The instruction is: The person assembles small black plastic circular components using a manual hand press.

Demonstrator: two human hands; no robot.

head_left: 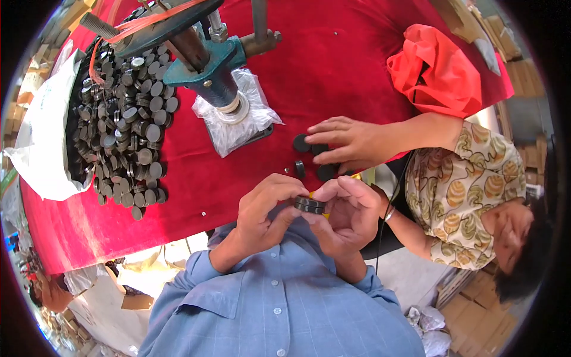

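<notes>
Both my hands meet in front of my chest, holding one small round black disc-shaped piece (310,205) with a groove round its edge. My left hand (270,208) pinches it from the left between thumb and fingers. From the right, my right hand (348,214) grips the other side with thumb and fingertips. Just beyond, on the red cloth (238,184), one similar black disc (300,169) stands on its edge. Several more black discs (301,142) lie under and beside a co-worker's hand (351,143), partly hidden by it.
A green hand press (205,74) stands over a plastic-wrapped base (241,134). To the left, a large heap of black discs (134,128) spills from a white sack (50,143). A red fabric bag (437,71) lies at the far right, near the co-worker (470,196).
</notes>
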